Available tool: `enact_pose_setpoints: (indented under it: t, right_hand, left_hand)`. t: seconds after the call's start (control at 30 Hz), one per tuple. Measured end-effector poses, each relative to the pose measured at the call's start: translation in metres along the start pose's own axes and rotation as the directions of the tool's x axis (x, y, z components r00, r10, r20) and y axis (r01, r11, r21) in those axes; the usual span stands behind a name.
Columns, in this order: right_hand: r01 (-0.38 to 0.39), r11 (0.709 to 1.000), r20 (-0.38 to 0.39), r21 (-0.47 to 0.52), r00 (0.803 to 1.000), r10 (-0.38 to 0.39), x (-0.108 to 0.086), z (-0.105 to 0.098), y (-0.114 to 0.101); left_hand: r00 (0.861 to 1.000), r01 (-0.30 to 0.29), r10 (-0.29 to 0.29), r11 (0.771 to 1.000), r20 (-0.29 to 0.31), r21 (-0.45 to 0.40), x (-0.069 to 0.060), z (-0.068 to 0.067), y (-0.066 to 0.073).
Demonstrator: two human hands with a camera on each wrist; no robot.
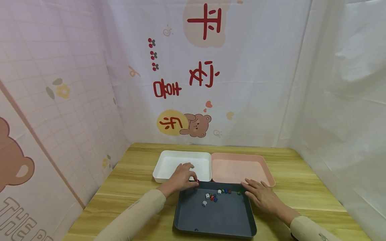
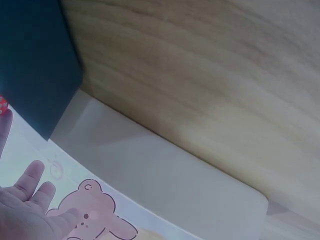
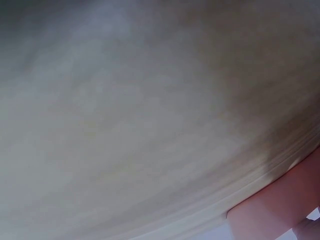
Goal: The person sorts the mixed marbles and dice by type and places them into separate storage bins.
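I see the left hand [image 1: 182, 176] pinching a small red, white-spotted die [image 1: 197, 181] at the dark grey rectangular tray's [image 1: 224, 217] far rim; fingertip grip suits its size. Right hand [image 1: 264, 197], fingers extended, at right rim, probably steadying.

Head view bright, diffusely lit. Left wrist dimmer, table [image 2: 200, 75] shadowed beside the dark tray [image 2: 37, 60]. Right wrist heavily blurred.
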State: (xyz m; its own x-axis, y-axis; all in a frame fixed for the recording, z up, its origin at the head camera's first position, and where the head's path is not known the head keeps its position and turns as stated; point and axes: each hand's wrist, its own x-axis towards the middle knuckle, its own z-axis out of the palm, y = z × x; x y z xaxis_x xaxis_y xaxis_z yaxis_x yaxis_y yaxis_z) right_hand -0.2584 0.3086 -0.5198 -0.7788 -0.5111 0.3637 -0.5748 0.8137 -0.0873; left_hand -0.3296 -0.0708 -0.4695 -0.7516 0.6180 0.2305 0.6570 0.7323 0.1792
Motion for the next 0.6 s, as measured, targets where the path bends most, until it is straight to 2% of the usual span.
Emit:
enact_pose_setpoints:
  t: [0.37,0.6]
  right_hand:
    - [0.009,1.000,-0.010,-0.009,1.000,-0.009,-0.001,0.000,0.000]
    - [0.001,1.000,0.003,-0.017,1.000,-0.001,0.000,0.003,0.003]
  left_hand:
    - [0.999,0.024,-0.024,1.000,-0.024,-0.018,0.011,-0.008,-0.011]
    - [0.997,0.071,-0.071,0.997,-0.010,-0.030,0.016,-0.016,-0.017]
